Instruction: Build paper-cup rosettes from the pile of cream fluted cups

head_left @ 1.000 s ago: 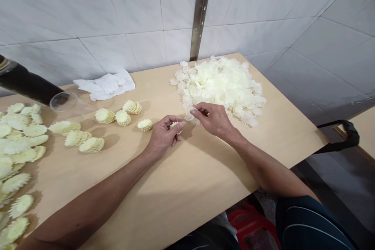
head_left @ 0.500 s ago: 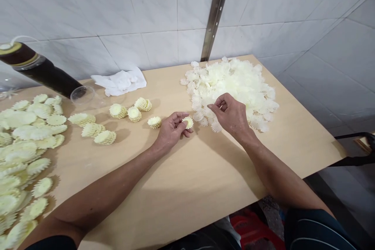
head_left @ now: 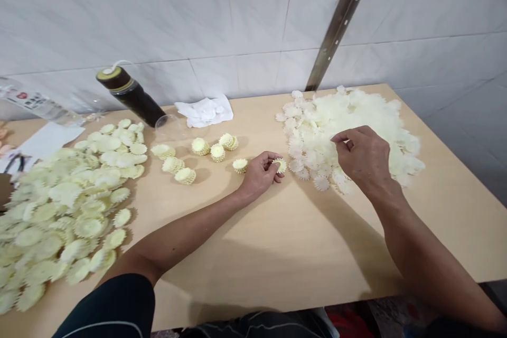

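Note:
My left hand (head_left: pixel 260 173) rests on the wooden table (head_left: pixel 277 243) with its fingers closed round a small stack of pale yellow petal discs (head_left: pixel 280 165). My right hand (head_left: pixel 363 158) hovers over a big heap of white petal discs (head_left: pixel 356 121) at the back right, thumb and forefinger pinched together; what they hold, if anything, is too small to make out. Several finished petal stacks (head_left: pixel 209 150) lie in a loose row left of my left hand.
A wide spread of pale yellow petal pieces (head_left: pixel 63 206) covers the table's left side. A dark bottle (head_left: pixel 130 96), a clear plastic cup (head_left: pixel 168 127) and a white cloth (head_left: pixel 206 110) sit by the tiled wall. A metal strip (head_left: pixel 336 31) runs up the wall.
The view has swung left, showing more of the left pile. My right hand has drawn back from my left hand onto the white heap; my left hand still holds its stack.

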### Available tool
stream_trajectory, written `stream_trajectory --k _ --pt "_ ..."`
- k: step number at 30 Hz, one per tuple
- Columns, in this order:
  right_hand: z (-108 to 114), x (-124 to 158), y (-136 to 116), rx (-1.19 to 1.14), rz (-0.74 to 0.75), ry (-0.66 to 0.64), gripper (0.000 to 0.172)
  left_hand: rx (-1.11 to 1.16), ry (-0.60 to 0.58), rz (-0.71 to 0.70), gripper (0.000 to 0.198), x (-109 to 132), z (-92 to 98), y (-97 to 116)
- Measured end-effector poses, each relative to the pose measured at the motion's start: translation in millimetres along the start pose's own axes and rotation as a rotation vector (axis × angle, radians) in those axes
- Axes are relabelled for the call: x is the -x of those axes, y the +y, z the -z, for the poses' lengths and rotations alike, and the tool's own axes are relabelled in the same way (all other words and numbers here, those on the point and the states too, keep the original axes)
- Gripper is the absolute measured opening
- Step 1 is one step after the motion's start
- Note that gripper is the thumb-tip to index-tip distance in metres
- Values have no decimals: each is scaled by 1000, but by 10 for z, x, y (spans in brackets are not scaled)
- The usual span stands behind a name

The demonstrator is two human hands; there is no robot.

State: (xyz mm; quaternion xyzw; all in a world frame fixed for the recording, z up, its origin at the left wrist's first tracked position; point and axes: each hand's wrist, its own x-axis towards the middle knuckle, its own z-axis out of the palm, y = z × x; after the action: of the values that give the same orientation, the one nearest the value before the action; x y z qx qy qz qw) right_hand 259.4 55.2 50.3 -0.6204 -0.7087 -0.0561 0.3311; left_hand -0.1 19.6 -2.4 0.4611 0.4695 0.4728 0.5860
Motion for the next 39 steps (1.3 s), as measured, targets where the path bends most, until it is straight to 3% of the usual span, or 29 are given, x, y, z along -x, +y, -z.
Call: stream_trajectory --k 4,8,11,13,16,20,23,30,34,39 --pt "80 -85 -13 24 23 -73 25 -6 66 -6 24 9 125 6" --pt "191 -185 -144 -25 -7 73 27 -12 108 12 25 55 255 13" --pt "132 -229 -369 -191 -6 128 21 -13 146 5 26 29 290 1" --pt "-34 -204 -571 -416 -39 39 16 -15 152 -11 24 -25 260 -9" --pt "-436 -76 -872 -731 -136 -144 28 -23 178 -54 19 -137 160 -18" --pt "-938 127 -1064 -887 -329 -44 34 -99 269 -149 18 -259 54 -14" --pt "-1089 237 -1036 -915 -341 -57 32 -134 326 -184 19 -291 43 -15" --pt "-1116 316 -822 -632 -6 -42 22 -143 296 -227 23 -264 113 -66" --pt "-1061 218 -640 -509 -18 -42 25 -146 284 -226 26 -252 129 -82" --pt "-819 231 -405 -338 -48 -107 32 -177 258 -213 26 -259 123 -88"
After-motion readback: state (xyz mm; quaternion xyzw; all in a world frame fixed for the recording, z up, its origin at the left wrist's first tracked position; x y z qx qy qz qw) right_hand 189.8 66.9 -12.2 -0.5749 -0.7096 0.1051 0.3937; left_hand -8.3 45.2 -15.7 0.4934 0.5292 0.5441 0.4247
